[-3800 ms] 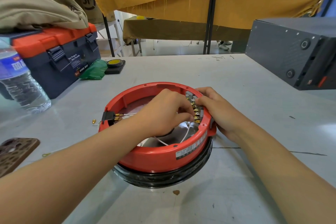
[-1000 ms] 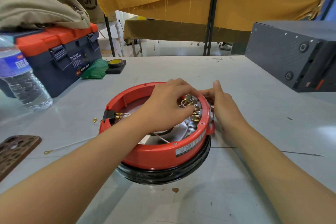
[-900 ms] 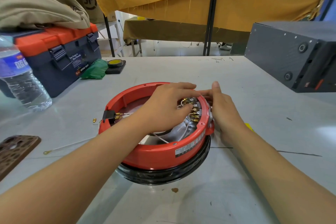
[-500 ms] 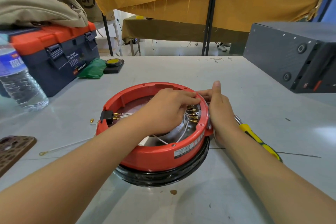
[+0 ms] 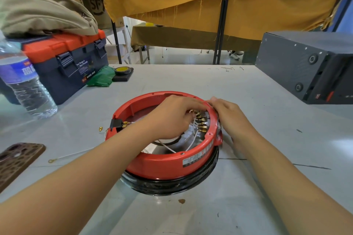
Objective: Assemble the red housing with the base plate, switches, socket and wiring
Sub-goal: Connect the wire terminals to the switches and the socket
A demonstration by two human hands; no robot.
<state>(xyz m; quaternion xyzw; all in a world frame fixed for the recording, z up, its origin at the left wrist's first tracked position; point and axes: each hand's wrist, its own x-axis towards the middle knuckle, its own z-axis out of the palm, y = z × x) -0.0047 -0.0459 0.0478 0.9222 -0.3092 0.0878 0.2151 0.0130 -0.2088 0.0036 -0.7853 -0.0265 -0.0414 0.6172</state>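
The red housing (image 5: 162, 164) is a round ring that sits on a black base (image 5: 172, 185) in the middle of the table. My left hand (image 5: 172, 118) reaches inside it, fingers curled and pinching a wire connector at the row of brass switch terminals (image 5: 202, 128) on the right inner wall. My right hand (image 5: 231, 118) holds the outside of the right rim, with fingertips up at the rim's top. White wires (image 5: 193, 143) run across the shiny plate inside. A black socket (image 5: 115, 124) with brass pins sits in the left wall.
A loose white wire with a ring terminal (image 5: 65, 157) and a small brass terminal (image 5: 100, 129) lie left of the housing. Farther left are a phone case (image 5: 15, 160), a water bottle (image 5: 24, 86) and a toolbox (image 5: 72, 59). A grey box (image 5: 305, 66) stands at the right.
My right hand has slid along the rim and now curls against it; its arm covers the yellow screwdriver seen half a second ago. My left hand stays at the terminals.
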